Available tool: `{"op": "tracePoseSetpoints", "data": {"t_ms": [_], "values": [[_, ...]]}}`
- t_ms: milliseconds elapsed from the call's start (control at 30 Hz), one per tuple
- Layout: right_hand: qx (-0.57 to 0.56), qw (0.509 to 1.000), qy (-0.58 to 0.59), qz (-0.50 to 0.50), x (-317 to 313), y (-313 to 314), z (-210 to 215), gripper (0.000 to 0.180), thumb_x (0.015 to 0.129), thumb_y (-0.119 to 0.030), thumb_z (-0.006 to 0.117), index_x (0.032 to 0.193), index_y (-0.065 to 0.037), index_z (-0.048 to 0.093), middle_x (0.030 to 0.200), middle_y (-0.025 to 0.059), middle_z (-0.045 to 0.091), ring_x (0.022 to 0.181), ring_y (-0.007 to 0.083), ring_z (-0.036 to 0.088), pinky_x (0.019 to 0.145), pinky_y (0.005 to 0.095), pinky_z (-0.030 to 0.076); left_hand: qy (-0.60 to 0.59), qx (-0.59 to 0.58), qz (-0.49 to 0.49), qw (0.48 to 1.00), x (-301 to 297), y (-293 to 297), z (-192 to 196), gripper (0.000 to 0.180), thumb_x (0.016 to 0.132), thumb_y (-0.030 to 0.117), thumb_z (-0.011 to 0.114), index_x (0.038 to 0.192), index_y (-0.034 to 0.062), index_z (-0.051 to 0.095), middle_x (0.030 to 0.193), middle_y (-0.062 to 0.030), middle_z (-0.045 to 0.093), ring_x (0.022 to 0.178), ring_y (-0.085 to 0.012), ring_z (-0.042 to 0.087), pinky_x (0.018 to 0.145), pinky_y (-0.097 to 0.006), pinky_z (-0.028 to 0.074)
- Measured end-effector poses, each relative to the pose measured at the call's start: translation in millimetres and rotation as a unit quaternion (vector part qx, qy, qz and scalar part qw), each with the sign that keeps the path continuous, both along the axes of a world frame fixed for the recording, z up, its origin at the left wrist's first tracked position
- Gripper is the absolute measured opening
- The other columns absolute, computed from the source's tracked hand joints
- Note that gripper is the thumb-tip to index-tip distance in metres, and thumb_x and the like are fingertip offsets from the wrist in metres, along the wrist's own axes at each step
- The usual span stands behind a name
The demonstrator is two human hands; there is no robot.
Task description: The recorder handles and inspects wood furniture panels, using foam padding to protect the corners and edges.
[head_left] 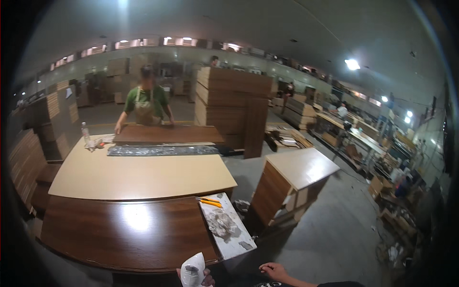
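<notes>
At the lower edge my left hand (pixel 207 278) is closed round a white, rounded thing with a grey patch (pixel 193 268), whose kind I cannot make out. It is just off the near edge of a glossy dark brown wood panel (pixel 119 234). My right hand (pixel 274 271) hangs to the right of it, fingers loosely bent, with nothing visible in them. Beyond the hands a white board (pixel 241 232) lies along the panel's right end. On that board rest a crumpled whitish wad (pixel 221 224) and a yellow-orange utility knife (pixel 210 203).
A beige-topped table (pixel 143 174) adjoins the panel. Across it a person in a green shirt and apron (pixel 147 103) touches a brown board (pixel 167 134). A plastic-wrapped bundle (pixel 162 150) and a bottle (pixel 85 134) lie nearby. A cabinet (pixel 302 167) stands right; stacked panels (pixel 229 105) rise behind.
</notes>
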State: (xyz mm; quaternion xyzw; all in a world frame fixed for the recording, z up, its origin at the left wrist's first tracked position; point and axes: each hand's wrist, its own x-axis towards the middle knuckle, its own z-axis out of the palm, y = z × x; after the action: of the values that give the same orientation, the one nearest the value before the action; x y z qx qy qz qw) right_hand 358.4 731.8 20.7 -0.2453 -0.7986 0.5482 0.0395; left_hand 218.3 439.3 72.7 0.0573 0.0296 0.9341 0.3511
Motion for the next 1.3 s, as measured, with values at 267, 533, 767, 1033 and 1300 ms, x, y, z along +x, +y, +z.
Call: {"op": "tracePoseSetpoints", "data": {"t_ms": [267, 533, 767, 1033, 1300], "values": [[0.074, 0.99, 0.115, -0.036, -12, -27, 36, 0.019, 0.084, -0.021, 0.065, 0.098, -0.009, 0.07, 0.085, 0.0045, 0.07, 0.073, 0.0087, 0.063, 0.067, 0.0219, 0.048, -0.044, -0.061, -0.055, 0.996, 7, 16, 14, 0.062, 0.081, 0.058, 0.051, 0.124, 0.0128, 0.048, 0.089, -0.0124, 0.054, 0.05, -0.0153, 0.039, 0.05, -0.028, 0.036], [-0.081, 0.993, 0.086, -0.022, -15, -29, 33, 0.017, 0.082, -0.018, 0.069, 0.093, -0.005, 0.071, 0.079, 0.0006, 0.069, 0.065, 0.0035, 0.057, 0.062, 0.0194, 0.046, -0.011, 0.022, -0.096, 0.995, 24, 8, 6, 0.056, 0.081, 0.052, 0.054, 0.124, 0.017, 0.049, 0.098, -0.0127, 0.052, 0.06, -0.0178, 0.044, 0.059, -0.031, 0.037], [-0.038, 0.998, 0.032, 0.033, -68, -18, 36, 0.033, 0.078, -0.025, 0.074, 0.057, -0.006, 0.057, 0.052, -0.004, 0.052, 0.049, 0.0022, 0.043, 0.045, 0.0212, 0.034, -0.041, 0.06, -0.046, 0.996, 30, 3, 19, 0.044, 0.077, 0.064, 0.056, 0.108, 0.033, 0.06, 0.109, -0.0146, 0.045, 0.07, -0.0208, 0.043, 0.067, -0.033, 0.036], [-0.107, 0.97, 0.195, 0.095, -163, 5, 16, 0.051, 0.093, -0.035, 0.05, 0.053, -0.003, 0.042, 0.048, -0.0007, 0.036, 0.049, 0.0099, 0.033, 0.047, 0.0307, 0.029, 0.109, 0.018, -0.071, 0.991, -9, -20, -4, 0.066, 0.067, 0.066, 0.064, 0.113, 0.0196, 0.055, 0.114, -0.0094, 0.047, 0.079, -0.0215, 0.047, 0.077, -0.036, 0.036], [-0.188, 0.918, 0.176, 0.303, -228, 0, 3, 0.048, 0.093, -0.034, 0.051, 0.062, 0.0, 0.038, 0.057, -0.0032, 0.03, 0.057, 0.0064, 0.03, 0.049, 0.0287, 0.028, 0.091, -0.011, -0.114, 0.989, -59, 18, -28, 0.07, 0.069, 0.066, 0.06, 0.118, 0.0166, 0.049, 0.117, -0.0107, 0.047, 0.083, -0.0226, 0.049, 0.077, -0.038, 0.037]]}}
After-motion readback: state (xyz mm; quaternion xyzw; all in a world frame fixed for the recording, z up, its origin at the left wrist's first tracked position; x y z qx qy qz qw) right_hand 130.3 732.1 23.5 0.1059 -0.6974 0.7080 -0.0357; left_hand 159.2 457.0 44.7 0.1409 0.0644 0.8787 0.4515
